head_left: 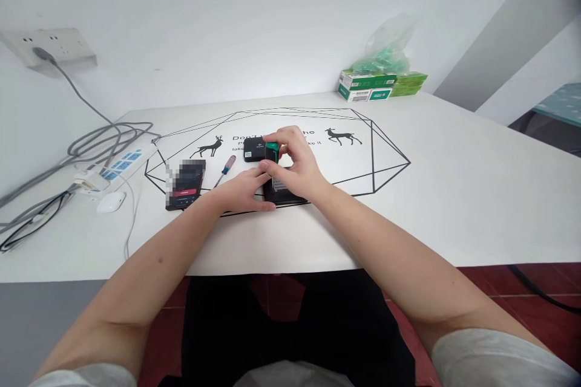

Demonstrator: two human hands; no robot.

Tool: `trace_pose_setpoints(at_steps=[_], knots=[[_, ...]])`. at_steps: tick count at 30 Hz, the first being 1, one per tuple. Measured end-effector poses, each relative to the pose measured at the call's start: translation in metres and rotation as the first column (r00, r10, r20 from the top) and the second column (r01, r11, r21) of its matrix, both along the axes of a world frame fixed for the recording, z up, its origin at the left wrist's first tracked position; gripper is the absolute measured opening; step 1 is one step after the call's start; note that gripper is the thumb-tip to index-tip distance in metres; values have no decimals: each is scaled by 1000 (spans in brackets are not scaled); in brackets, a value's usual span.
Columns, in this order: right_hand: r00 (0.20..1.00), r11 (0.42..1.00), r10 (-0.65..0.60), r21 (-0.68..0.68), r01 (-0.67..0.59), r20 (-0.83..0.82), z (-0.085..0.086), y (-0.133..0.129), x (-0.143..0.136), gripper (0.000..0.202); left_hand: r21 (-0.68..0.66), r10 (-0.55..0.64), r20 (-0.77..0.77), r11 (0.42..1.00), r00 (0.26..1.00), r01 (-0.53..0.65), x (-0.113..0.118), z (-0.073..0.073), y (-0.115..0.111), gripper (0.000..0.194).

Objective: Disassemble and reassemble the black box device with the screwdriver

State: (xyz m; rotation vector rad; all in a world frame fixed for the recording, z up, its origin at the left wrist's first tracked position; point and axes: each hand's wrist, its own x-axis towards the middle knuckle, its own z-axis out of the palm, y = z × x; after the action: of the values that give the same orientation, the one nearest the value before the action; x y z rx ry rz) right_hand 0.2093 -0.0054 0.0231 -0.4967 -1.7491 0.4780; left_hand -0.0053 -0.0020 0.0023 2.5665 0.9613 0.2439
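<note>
My right hand point(297, 160) is closed round the green-and-black handle point(272, 148) of what looks like a screwdriver. The handle stands upright over a flat black device point(290, 198) with a grey, lined part on top; the tool's tip is hidden. At the left side of this device, my left hand point(245, 190) holds its edge, thumb at the near side and fingers at the far side. Just behind them lies a black box-like case point(253, 150) with a small white label. A second screwdriver point(226, 169), with a blue-and-pinkish handle, rests left of the hands.
A phone point(187, 184) lies to the left, near a white earbud case point(111, 202). A power strip point(122, 169) and looped grey cables point(109, 139) fill the table's left side. Green-and-white boxes point(367, 84) with a plastic bag point(385, 54) stand against the wall.
</note>
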Motion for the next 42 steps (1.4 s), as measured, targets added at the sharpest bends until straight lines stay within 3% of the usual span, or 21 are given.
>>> trace_pose_setpoints(at_steps=[3,9,16,24,38,42], knots=[[999,999,-47,-2,48,19,0,0,-1,36,-2,-4,-3,1000,1000,4,0,1,0,93],[998,995,45,-86,-48,-38,-1,-1,0,42,5,-2,-1,1000,1000,2,-1,-1,1,89],[1000,1000,-24,-20,24,16,2,-1,-2,36,28,-31,27,999,999,30,-1,0,1,91],[999,998,-34,-57,33,-23,0,-2,-3,40,21,-16,-12,1000,1000,17,0,2,-1,88],[993,993,-68,-108,57,-101,-1,2,-3,41,53,-9,39,999,999,7,-5,-9,3,97],[986,992,-103,-91,92,-134,-3,4,-2,41,66,40,79,997,996,-45,-4,-5,0,75]])
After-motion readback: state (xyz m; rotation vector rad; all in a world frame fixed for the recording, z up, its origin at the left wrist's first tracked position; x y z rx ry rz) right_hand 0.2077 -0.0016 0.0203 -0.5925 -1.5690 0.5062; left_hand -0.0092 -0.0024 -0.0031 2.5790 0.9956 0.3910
